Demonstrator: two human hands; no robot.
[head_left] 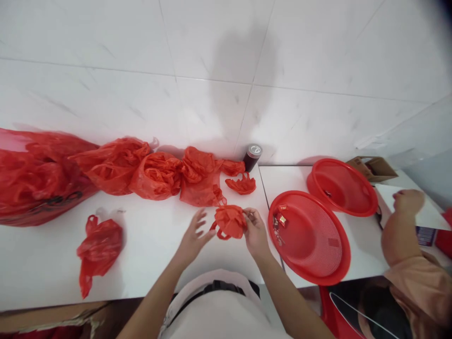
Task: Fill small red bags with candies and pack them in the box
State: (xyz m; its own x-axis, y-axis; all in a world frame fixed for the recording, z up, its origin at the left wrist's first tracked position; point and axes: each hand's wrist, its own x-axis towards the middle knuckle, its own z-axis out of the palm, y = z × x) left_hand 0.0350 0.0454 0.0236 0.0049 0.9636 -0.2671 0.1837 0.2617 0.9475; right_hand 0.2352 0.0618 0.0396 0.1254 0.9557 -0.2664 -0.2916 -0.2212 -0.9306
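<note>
A small bunched red plastic bag sits on the white table right in front of me. My right hand pinches its right side with thumb and fingers closed on the plastic. My left hand hovers at the bag's left with fingers spread apart, just short of touching it. Another small red bag lies beyond, near the wall.
A row of filled red plastic bags lines the wall, with one loose bag at front left. A dark can stands at the wall. Two red mesh baskets lie at right, where another person's arm reaches in.
</note>
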